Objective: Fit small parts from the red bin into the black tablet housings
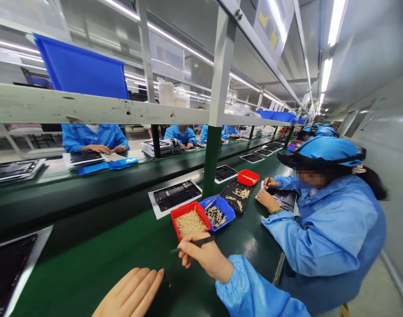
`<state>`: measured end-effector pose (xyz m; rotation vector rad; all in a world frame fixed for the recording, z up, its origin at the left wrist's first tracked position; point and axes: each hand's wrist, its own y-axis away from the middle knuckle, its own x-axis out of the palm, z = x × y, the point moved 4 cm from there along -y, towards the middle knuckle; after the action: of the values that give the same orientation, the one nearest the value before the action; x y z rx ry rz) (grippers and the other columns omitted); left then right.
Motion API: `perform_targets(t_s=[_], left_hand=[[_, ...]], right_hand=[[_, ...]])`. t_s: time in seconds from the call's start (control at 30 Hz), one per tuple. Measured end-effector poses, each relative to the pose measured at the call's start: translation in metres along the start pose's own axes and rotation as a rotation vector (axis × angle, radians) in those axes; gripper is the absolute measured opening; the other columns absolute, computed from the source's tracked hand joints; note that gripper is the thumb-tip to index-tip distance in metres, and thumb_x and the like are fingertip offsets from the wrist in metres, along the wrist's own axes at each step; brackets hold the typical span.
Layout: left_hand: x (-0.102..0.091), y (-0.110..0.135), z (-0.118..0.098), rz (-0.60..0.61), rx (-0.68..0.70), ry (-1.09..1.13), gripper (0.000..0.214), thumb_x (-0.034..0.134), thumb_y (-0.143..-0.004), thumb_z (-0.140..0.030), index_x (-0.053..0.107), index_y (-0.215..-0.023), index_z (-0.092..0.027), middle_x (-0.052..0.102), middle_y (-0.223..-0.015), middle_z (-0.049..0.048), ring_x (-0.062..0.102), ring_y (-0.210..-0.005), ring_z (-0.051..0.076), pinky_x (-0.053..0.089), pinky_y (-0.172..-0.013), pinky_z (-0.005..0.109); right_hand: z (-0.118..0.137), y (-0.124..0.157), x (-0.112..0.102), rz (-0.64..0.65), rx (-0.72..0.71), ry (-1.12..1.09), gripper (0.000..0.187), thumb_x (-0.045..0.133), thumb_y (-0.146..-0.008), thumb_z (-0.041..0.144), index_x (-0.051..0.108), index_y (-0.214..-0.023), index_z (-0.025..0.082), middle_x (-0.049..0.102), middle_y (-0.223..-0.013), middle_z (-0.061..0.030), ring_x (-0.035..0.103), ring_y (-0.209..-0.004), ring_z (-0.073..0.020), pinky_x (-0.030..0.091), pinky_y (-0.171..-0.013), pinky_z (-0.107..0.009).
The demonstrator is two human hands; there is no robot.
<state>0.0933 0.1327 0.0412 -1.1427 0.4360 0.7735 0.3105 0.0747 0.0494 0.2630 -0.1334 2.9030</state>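
The person's left hand [130,293] lies at 7 o'clock in the head view, open and flat with the fingers together, holding nothing, over the green bench top [89,268]. The right hand [201,257], at 6 o'clock, pinches a slim black tool [197,242] in a narrow grip between thumb and fingers, its tip pointing toward 9 o'clock. Whether the tip carries anything is too small to tell.

At 12 o'clock, just past the right hand, a red tray [190,223] holds a thick heap of gold-coloured pins [188,222]. Touching it, a blue tray [219,213] holds a smaller, darker tangle of parts. Beyond lie a black tray [236,196] with scattered pins and a small red tray [248,177] with a few. A dark electronic panel [176,196] lies on a white sheet [161,207] at 11 o'clock, with no hand on it.

So far, most pins sit in the red tray and 1 lot sits in the black tray; what remains on the panel cannot be told.

At 2 o'clock, a co-worker [323,229] in a blue smock works at another panel.
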Motion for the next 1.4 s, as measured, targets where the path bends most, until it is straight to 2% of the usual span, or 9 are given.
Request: perform_targets(t_s=[0.1, 0.5, 0.63, 0.7, 0.8, 0.97, 1.17, 1.3, 1.4], left_hand=[[0.002, -0.002, -0.001, -0.001, -0.006, -0.018, 0.044, 0.046, -0.094, -0.007, 0.061, -0.134, -0.016, 0.075, -0.115, 0.0062, 0.066, -0.108, 0.021, 0.041, -0.114, 0.042], [0.006, -0.004, -0.002, -0.001, -0.040, 0.008, 0.037, 0.048, -0.095, -0.006, 0.065, -0.126, -0.014, 0.075, -0.113, 0.0077, 0.067, -0.106, 0.023, 0.046, -0.107, 0.043], [0.005, -0.020, 0.011, -0.110, -0.417, 0.336, 0.022, 0.063, -0.092, -0.019, 0.071, -0.113, -0.021, 0.077, -0.096, 0.0036, 0.071, -0.085, 0.015, 0.058, -0.081, 0.025], [0.015, -0.023, 0.016, -0.058, -0.714, 0.614, 0.018, 0.064, -0.092, -0.037, 0.075, -0.101, -0.026, 0.078, -0.091, 0.0024, 0.072, -0.079, 0.015, 0.060, -0.071, 0.021], [0.032, -0.019, 0.012, 0.085, -1.062, 0.973, 0.038, 0.062, -0.085, -0.061, 0.079, -0.097, -0.029, 0.080, -0.094, 0.0035, 0.073, -0.070, 0.018, 0.062, -0.064, 0.025], [0.040, -0.015, 0.003, 0.087, -1.336, 1.195, 0.052, 0.068, -0.071, -0.072, 0.080, -0.086, -0.024, 0.077, -0.077, 0.0046, 0.065, -0.059, 0.018, 0.059, -0.058, 0.028], [0.031, -0.025, -0.006, 0.054, -1.353, 1.188, 0.053, 0.065, -0.075, -0.072, 0.070, -0.068, -0.020, 0.067, -0.065, 0.0020, 0.060, -0.057, 0.015, 0.056, -0.059, 0.027], [0.043, -0.015, 0.003, 0.133, -1.312, 1.173, 0.066, 0.050, -0.083, -0.077, 0.070, -0.107, -0.019, 0.071, -0.077, 0.0045, 0.065, -0.063, 0.018, 0.058, -0.057, 0.031], [0.067, -0.006, 0.037, 0.334, -1.119, 0.758, 0.064, 0.032, -0.095, -0.067, 0.062, -0.126, -0.020, 0.075, -0.094, 0.0071, 0.071, -0.078, 0.019, 0.061, -0.068, 0.032]], right_hand=[[-0.007, 0.008, 0.005, 0.001, -0.029, 0.086, 0.040, 0.073, -0.082, 0.053, 0.062, -0.077, 0.015, 0.062, -0.061, 0.0026, 0.051, -0.043, -0.0059, 0.039, -0.045, -0.019], [-0.017, 0.011, 0.011, 0.038, 0.047, 0.063, 0.033, 0.071, -0.084, 0.047, 0.060, -0.081, 0.015, 0.062, -0.060, 0.0030, 0.049, -0.040, -0.0059, 0.038, -0.043, -0.019], [-0.019, 0.010, 0.009, -0.028, 0.027, -0.013, 0.034, 0.072, -0.083, 0.047, 0.060, -0.080, 0.016, 0.062, -0.058, 0.0034, 0.049, -0.041, -0.0059, 0.037, -0.044, -0.019], [-0.022, 0.009, 0.010, -0.040, 0.023, -0.090, 0.037, 0.073, -0.081, 0.050, 0.060, -0.080, 0.016, 0.061, -0.057, 0.0036, 0.048, -0.040, -0.0059, 0.037, -0.043, -0.019], [-0.028, 0.009, 0.012, -0.025, 0.045, -0.193, 0.043, 0.075, -0.078, 0.056, 0.060, -0.083, 0.016, 0.061, -0.057, 0.0039, 0.047, -0.039, -0.0060, 0.038, -0.043, -0.020], [-0.033, 0.011, 0.015, 0.013, 0.061, -0.226, 0.047, 0.076, -0.078, 0.059, 0.060, -0.089, 0.015, 0.061, -0.058, 0.0042, 0.048, -0.040, -0.0064, 0.039, -0.044, -0.020], [-0.020, 0.018, 0.018, 0.052, -0.032, -0.006, 0.047, 0.069, -0.083, 0.063, 0.061, -0.088, 0.017, 0.062, -0.062, 0.0022, 0.052, -0.045, -0.0076, 0.040, -0.047, -0.020], [-0.012, 0.020, 0.011, -0.015, -0.084, 0.087, 0.044, 0.066, -0.086, 0.061, 0.061, -0.087, 0.018, 0.062, -0.064, 0.0015, 0.052, -0.046, -0.0081, 0.041, -0.050, -0.022], [-0.010, 0.017, 0.001, -0.083, -0.132, 0.062, 0.044, 0.064, -0.087, 0.062, 0.060, -0.086, 0.018, 0.063, -0.065, 0.0009, 0.053, -0.046, -0.0089, 0.043, -0.050, -0.023]])
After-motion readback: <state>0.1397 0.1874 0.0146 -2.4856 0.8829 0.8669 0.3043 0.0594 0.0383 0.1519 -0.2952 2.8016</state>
